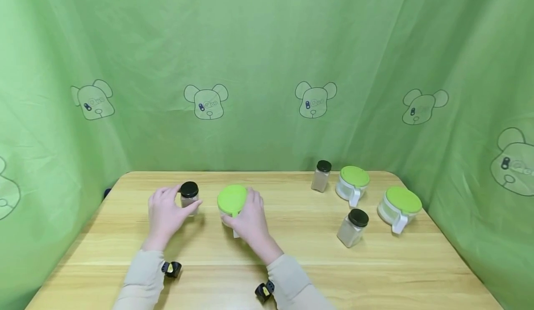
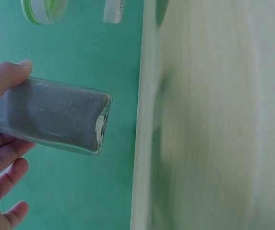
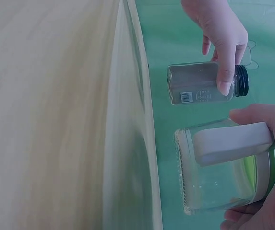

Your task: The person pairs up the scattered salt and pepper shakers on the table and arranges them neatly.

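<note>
My left hand [image 1: 168, 210] pinches a square glass jar [image 2: 51, 115] with a black lid [image 1: 189, 189] between thumb and fingers. A grey-brown powder fills most of it. To the right, my right hand [image 1: 249, 217] grips a clear glass seasoning pot [image 3: 219, 182] by its upper part, around the green lid [image 1: 232, 199]. The pot's white handle [image 3: 231, 143] faces my body. In the wrist views both containers are upright, with their bases apart from the tabletop. They hang side by side with a gap between them.
On the right of the wooden table [image 1: 308, 273] stand two more black-lidded jars, one far [image 1: 321, 176] and one nearer [image 1: 352, 228]. Beside them are two green-lidded pots, a far one [image 1: 353, 183] and a right one [image 1: 400, 207]. A green curtain [image 1: 258, 46] surrounds the table.
</note>
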### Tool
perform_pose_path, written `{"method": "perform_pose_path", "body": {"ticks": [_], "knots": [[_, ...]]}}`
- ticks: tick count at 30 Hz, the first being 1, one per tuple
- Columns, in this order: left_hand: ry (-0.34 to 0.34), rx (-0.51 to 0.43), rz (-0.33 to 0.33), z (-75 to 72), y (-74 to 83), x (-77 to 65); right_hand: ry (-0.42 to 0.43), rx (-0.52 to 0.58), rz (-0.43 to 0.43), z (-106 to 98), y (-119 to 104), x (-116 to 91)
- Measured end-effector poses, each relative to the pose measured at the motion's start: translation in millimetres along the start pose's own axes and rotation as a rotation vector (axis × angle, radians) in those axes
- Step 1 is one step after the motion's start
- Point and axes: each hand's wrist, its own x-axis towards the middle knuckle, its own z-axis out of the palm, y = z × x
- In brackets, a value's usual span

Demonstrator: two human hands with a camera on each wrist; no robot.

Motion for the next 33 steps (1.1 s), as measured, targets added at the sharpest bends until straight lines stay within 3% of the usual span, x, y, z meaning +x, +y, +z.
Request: {"method": "perform_pose_path", "body": {"ticks": [15, 33], "knots": [[-0.005, 0.045, -0.027, -17.0, -21.0, -7.9, -0.021, -0.022, -0.026, 15, -16, -4], [-0.029, 0.023, -0.106, -35.5, -38.6, -7.6, -0.047, -0.026, -0.028, 34, -30, -3]]}}
